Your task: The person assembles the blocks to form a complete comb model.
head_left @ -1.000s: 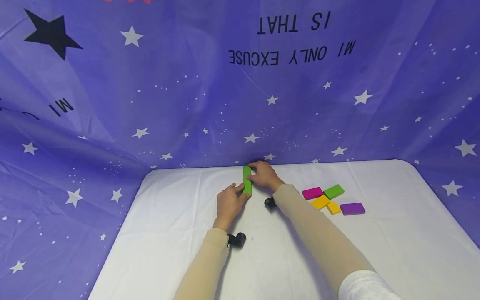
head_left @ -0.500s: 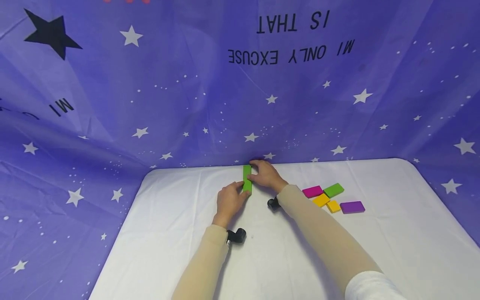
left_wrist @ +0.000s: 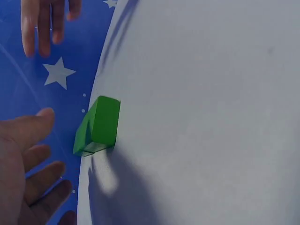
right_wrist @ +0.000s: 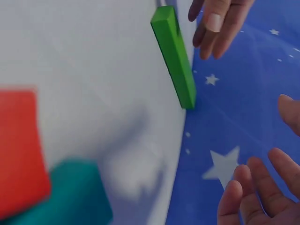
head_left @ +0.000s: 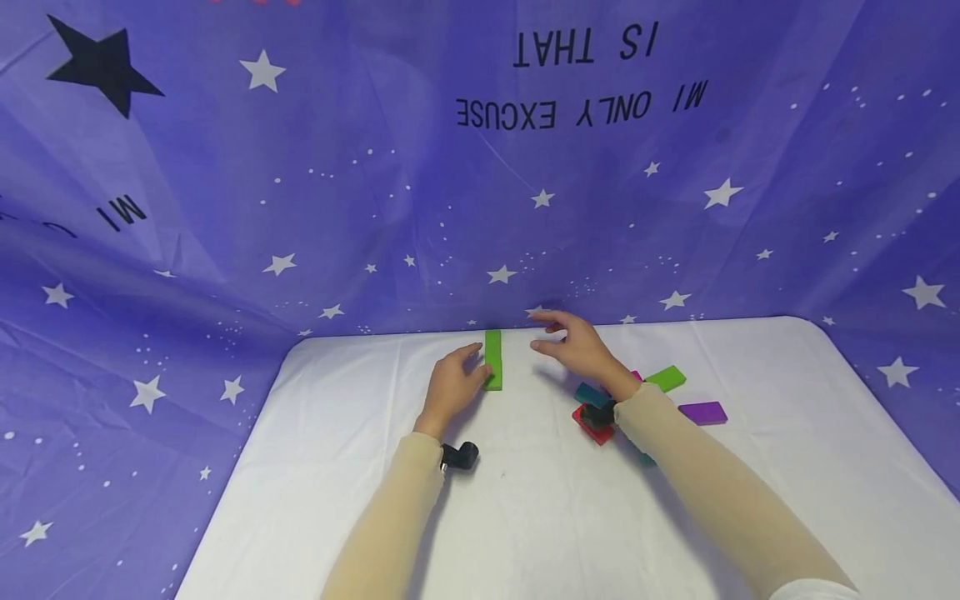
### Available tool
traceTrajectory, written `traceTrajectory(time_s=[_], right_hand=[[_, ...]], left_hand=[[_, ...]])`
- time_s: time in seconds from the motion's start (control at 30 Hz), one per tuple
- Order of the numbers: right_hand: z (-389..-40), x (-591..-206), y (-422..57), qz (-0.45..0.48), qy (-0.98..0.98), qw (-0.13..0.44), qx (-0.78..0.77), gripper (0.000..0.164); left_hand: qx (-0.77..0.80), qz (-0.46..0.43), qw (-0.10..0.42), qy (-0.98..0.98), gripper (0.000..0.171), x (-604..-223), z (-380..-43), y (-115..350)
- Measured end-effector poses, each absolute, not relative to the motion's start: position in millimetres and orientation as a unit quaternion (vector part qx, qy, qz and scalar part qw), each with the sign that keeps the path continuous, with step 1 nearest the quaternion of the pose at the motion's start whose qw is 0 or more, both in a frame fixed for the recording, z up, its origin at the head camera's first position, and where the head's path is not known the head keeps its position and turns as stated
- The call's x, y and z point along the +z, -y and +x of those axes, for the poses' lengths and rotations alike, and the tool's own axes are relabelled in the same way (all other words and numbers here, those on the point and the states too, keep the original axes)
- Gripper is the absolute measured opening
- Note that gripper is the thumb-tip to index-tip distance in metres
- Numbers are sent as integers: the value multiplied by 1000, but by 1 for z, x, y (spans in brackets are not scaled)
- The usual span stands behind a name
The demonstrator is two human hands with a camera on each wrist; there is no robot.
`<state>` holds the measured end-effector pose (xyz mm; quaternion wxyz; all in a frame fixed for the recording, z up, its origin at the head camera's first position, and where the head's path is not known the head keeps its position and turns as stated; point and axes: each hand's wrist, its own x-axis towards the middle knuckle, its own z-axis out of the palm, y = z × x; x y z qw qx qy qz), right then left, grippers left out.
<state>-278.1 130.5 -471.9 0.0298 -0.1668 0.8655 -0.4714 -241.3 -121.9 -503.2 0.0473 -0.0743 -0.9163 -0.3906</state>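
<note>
A long, narrow green block (head_left: 492, 360) lies near the far edge of the white table, pointing away from me. My left hand (head_left: 453, 383) is just left of it, fingers parted and holding nothing; its thumb overlaps the block in the head view, while the left wrist view shows a gap between hand and green block (left_wrist: 106, 123). To the right, my right hand (head_left: 581, 346) hovers with loosely bent fingers and an empty grasp. Both hands also flank the green block (right_wrist: 174, 58) in the right wrist view.
Right of centre lie a red block (head_left: 591, 427), a teal block (head_left: 591, 395), a second green block (head_left: 666, 378) and a purple block (head_left: 703, 413). My right forearm partly covers this group. A purple star-printed cloth (head_left: 420, 208) hangs behind the table.
Both hands have let go of the long green block. The right hand has moved right, the left slightly left. The right arm now hides the yellow blocks, and red and teal ones have come into view.
</note>
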Motion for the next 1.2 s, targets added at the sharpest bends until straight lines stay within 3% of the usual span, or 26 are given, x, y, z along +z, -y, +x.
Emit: traceTrajectory(time_s=[0.27, 0.63, 1.2], right_hand=[[-259, -456, -167, -155, -868, 28, -471, 56], [-231, -469, -200, -186, -881, 47, -432, 53], [-218, -491, -234, -285, -894, 112, -327, 66]], left_hand=[[-364, -123, 41, 922, 51, -503, -256, 123], [-294, -178, -25, 939, 57, -513, -266, 130], [-270, -197, -26, 942, 54, -513, -266, 130]])
